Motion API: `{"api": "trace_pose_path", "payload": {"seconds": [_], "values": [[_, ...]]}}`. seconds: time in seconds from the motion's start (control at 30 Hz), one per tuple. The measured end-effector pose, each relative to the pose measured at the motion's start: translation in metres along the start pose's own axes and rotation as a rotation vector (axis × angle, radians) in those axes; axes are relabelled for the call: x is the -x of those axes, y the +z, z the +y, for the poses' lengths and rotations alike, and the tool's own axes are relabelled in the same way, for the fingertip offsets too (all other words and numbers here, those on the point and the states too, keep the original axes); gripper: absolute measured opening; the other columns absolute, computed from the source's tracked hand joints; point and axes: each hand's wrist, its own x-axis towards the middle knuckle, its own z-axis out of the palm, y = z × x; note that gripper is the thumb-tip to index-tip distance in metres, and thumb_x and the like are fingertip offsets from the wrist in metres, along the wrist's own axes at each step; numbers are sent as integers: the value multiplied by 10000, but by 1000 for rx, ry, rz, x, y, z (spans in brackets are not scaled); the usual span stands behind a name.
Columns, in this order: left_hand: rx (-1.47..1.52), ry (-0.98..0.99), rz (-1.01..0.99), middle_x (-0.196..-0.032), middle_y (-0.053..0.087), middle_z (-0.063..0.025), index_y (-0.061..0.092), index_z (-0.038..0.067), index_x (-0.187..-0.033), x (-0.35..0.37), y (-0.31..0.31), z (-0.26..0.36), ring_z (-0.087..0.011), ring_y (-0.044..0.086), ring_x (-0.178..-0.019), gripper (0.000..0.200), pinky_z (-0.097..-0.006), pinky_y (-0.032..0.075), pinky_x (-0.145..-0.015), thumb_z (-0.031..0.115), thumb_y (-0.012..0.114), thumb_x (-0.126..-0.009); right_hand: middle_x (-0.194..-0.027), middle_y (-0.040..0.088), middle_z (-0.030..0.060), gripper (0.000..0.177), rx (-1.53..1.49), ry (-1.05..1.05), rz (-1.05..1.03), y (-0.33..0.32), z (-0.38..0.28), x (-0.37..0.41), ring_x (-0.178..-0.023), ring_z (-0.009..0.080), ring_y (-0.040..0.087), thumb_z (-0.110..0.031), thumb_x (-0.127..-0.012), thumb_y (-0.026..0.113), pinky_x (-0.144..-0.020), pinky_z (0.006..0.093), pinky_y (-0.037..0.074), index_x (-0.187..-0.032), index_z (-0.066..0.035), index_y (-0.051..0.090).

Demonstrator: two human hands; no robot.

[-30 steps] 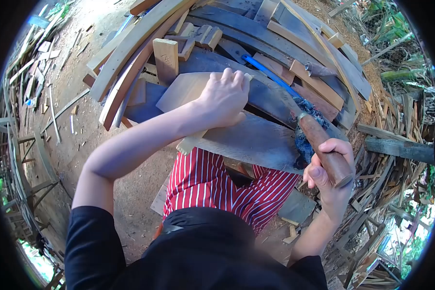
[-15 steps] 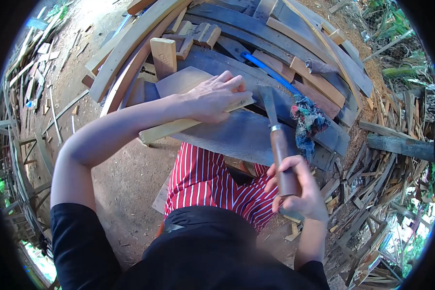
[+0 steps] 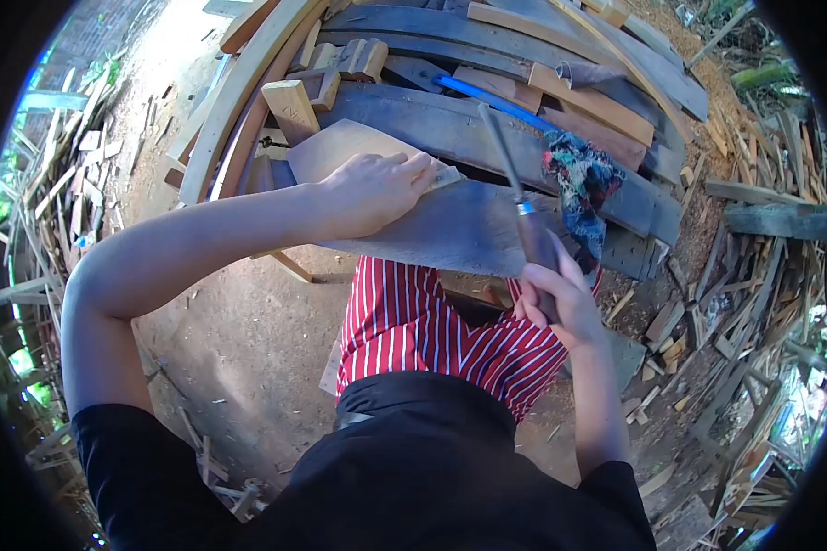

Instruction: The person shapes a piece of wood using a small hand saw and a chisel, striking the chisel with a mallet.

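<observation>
My left hand (image 3: 372,191) is closed over a narrow wooden strip (image 3: 445,178), whose pale end sticks out past my fingers. Most of the strip is hidden under the hand and forearm. Below them lies a broad wooden board (image 3: 432,234) with a worn surface. On the right, my right hand (image 3: 560,298) is wrapped around the brown handle of a chisel (image 3: 535,237). Its metal blade points up and away from me, turned nearly edge-on, above the board and apart from the strip.
A crumpled patterned cloth (image 3: 579,179) lies right of the chisel, by a blue bar (image 3: 496,99). An upright wooden block (image 3: 290,110) stands beyond my left hand. Curved planks (image 3: 239,101) are stacked at the left, and scrap wood (image 3: 763,312) litters the ground at right.
The strip has swung under my left forearm, and its long near part no longer shows. The chisel has turned from flat to edge-on in my right hand. The whole view has shifted slightly.
</observation>
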Motion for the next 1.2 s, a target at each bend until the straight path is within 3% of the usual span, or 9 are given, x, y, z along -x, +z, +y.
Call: {"api": "trace_pose_path", "payload": {"seconds": [0.17,0.23,0.37,0.43,0.5,0.53,0.7,0.8,1.2], "values": [[-53,46,-26,-1189,525,-126,372,-20,-1395,11,-7,6,-276,595,-1063,638,-382,549,-871,41,619,-810,-807,562,38,499,39,-194,-89,-8,7,20,-648,97,567,-124,-919,586,-589,270,486,-1375,-34,407],[-93,76,-75,-1196,535,-124,399,-48,-1375,16,-8,9,-278,601,-1077,598,-375,559,-863,30,597,-817,-802,549,12,452,465,-277,-46,-8,7,23,-621,78,533,-164,-942,588,-551,247,433,-1351,-57,428],[-132,58,-80,-1159,545,-73,378,29,-1444,40,0,21,-256,592,-1001,707,-362,553,-860,54,627,-783,-707,504,19,383,636,-198,126,3,14,25,-562,47,471,-270,-1009,546,-517,234,393,-1318,-53,478],[-148,15,-66,-1130,549,-63,373,81,-1474,53,12,28,-240,577,-995,749,-359,541,-864,68,637,-773,-732,580,91,397,707,-160,125,-5,25,22,-577,131,575,-294,-1020,521,-548,277,454,-1297,-10,499],[-137,-51,236,-1086,556,-47,445,140,-1451,59,28,38,-225,568,-962,718,-355,528,-876,74,632,-761,-842,663,170,407,1115,-712,181,-14,48,16,-675,283,672,-303,-1017,516,-613,347,512,-1265,20,523],[-79,-113,328,-1054,556,-46,552,162,-1366,58,37,42,-220,562,-946,574,-375,493,-869,109,639,-801,-939,677,229,411,1152,-667,161,-14,50,21,-802,379,680,-281,-1013,513,-667,409,538,-1274,36,531],[126,-410,602,-974,571,-51,657,115,-1138,34,63,75,-229,558,-925,279,-372,404,-809,222,641,-881,-948,670,214,434,1217,-507,114,-1,54,25,-798,365,680,-211,-1004,512,-634,433,550,-1409,-62,470],[-50,-513,810,-934,557,-24,648,149,-1025,22,88,78,-200,543,-916,172,-350,340,-855,246,651,-882,-902,651,184,461,1180,-493,26,0,51,19,-735,353,668,-197,-995,527,-617,438,542,-1445,-136,449],[-40,-462,929,-1016,505,-21,624,178,-1125,16,132,69,-221,467,-1006,333,-409,247,-963,327,691,-835,-751,537,116,491,1301,-503,91,0,68,23,-594,283,619,-199,-968,570,-540,412,523,-1442,-283,475]]}}
